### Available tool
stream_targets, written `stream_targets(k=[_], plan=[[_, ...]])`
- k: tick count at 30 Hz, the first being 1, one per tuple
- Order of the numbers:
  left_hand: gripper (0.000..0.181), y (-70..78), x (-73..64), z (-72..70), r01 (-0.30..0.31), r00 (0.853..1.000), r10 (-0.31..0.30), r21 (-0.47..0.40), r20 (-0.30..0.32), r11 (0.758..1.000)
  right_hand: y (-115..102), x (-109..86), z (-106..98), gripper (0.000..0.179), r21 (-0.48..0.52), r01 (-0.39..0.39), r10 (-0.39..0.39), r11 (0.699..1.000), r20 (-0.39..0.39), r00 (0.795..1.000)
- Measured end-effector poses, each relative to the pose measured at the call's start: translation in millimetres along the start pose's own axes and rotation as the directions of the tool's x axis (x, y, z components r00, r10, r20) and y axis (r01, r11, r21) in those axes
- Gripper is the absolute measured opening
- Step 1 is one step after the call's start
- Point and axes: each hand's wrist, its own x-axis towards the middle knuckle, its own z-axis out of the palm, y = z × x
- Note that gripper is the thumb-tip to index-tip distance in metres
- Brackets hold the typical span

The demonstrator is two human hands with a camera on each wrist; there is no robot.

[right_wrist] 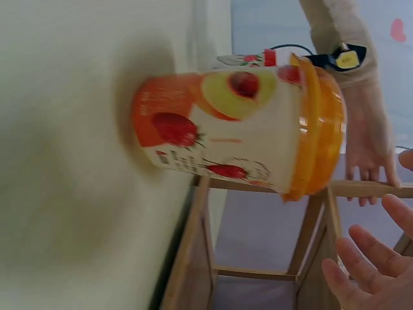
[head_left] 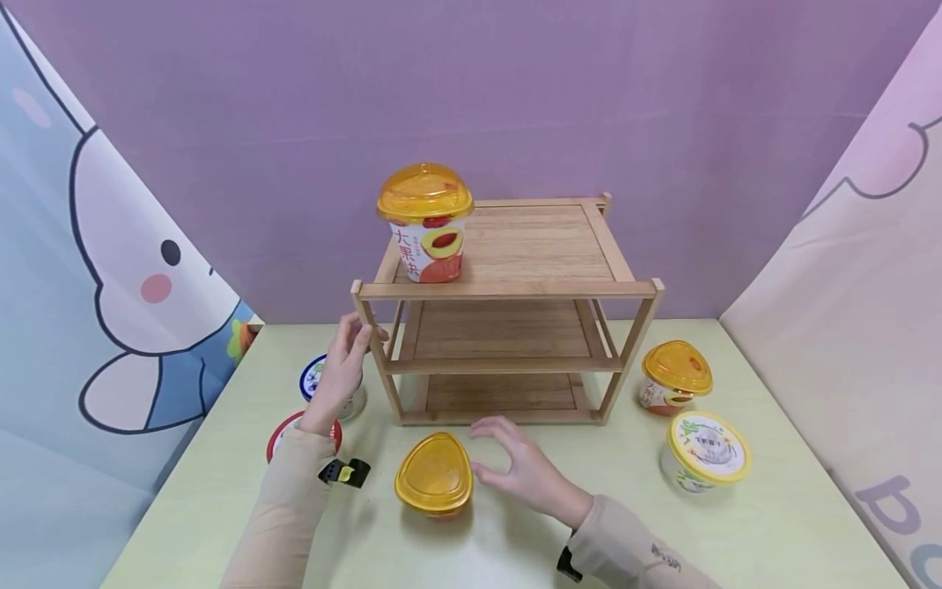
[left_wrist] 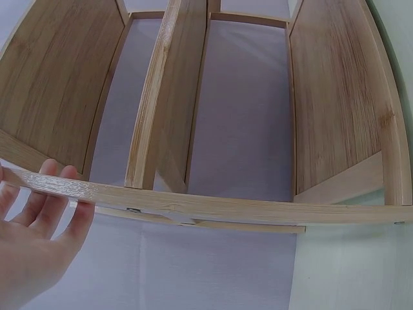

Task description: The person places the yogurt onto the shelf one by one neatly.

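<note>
My left hand (head_left: pixel 342 364) holds the front left post of a three-tier wooden rack (head_left: pixel 508 290), its fingers bent round the wood in the left wrist view. Just right of a cup with an orange domed lid (head_left: pixel 434 474), my right hand (head_left: pixel 524 470) has its thumb and fingers spread apart with nothing between them. That cup stands upright on the table in front of the rack; peach and strawberry pictures show on its side (right_wrist: pixel 213 126). A matching fruit cup (head_left: pixel 427 221) stands on the top tier's left end.
Right of the rack stand another orange-lidded cup (head_left: pixel 675 378) and a yellow-lidded tub (head_left: pixel 706 450). On the left, a blue-lidded tub (head_left: pixel 312 375) and a red-lidded tub (head_left: pixel 283 431) are partly hidden by my left arm. A purple backdrop (head_left: pixel 515 98) rises behind the rack.
</note>
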Motion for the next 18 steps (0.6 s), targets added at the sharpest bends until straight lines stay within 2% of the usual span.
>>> stream_targets(k=[3,8,13,18], plan=[[0.038,0.2,-0.3,0.0,0.004,1.000,-0.004,0.011,-0.002,1.000,1.6,-3.5,6.1,0.036,-0.016,0.006,-0.005,1.000,0.021,1.000],[0.037,0.6,-0.5,0.4,0.007,1.000,-0.007,0.008,-0.002,1.000,-0.7,-7.5,12.9,0.045,-0.008,-0.046,0.046,0.999,0.094,0.994],[0.033,4.7,-0.6,0.7,0.024,1.000,-0.024,-0.025,0.010,0.999,-3.0,-9.8,17.9,0.057,-0.025,-0.096,0.099,0.995,0.204,0.974],[0.031,22.3,-4.3,2.8,0.023,1.000,-0.022,-0.009,0.019,1.000,-3.9,-9.4,21.1,0.066,-0.039,-0.125,0.131,0.991,0.278,0.952]])
